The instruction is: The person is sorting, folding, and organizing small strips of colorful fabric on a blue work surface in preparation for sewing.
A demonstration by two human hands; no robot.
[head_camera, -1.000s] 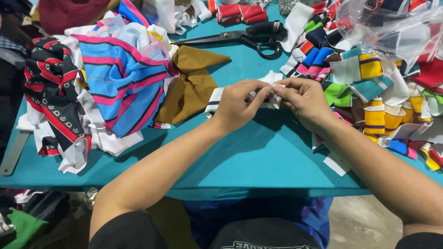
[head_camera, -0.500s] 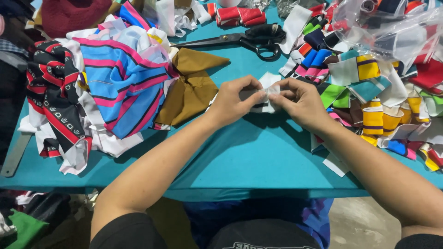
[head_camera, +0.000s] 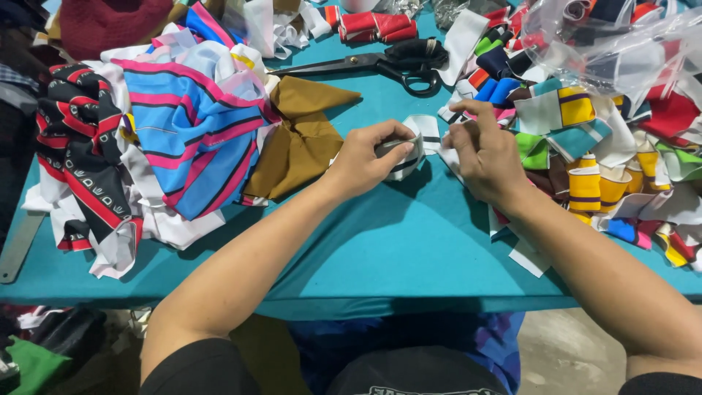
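My left hand (head_camera: 369, 157) grips a small white fabric strip with dark stripes (head_camera: 411, 146), folded over and held just above the teal table (head_camera: 380, 249). My right hand (head_camera: 482, 150) is beside it, fingers spread apart, fingertips resting near the strip's right end and on white scraps lying there. Whether it still touches the strip is unclear.
Large black scissors (head_camera: 380, 64) lie behind the hands. A brown cloth (head_camera: 300, 139) and a pile of striped blue-pink garments (head_camera: 183, 132) sit to the left. Many coloured ribbed strips (head_camera: 585, 146) and a clear plastic bag (head_camera: 614, 44) fill the right. A metal ruler (head_camera: 18, 245) hangs at the left edge.
Both hands were pinched together on the white strip. Now the right hand has opened and drawn slightly right, while the left keeps the folded strip.
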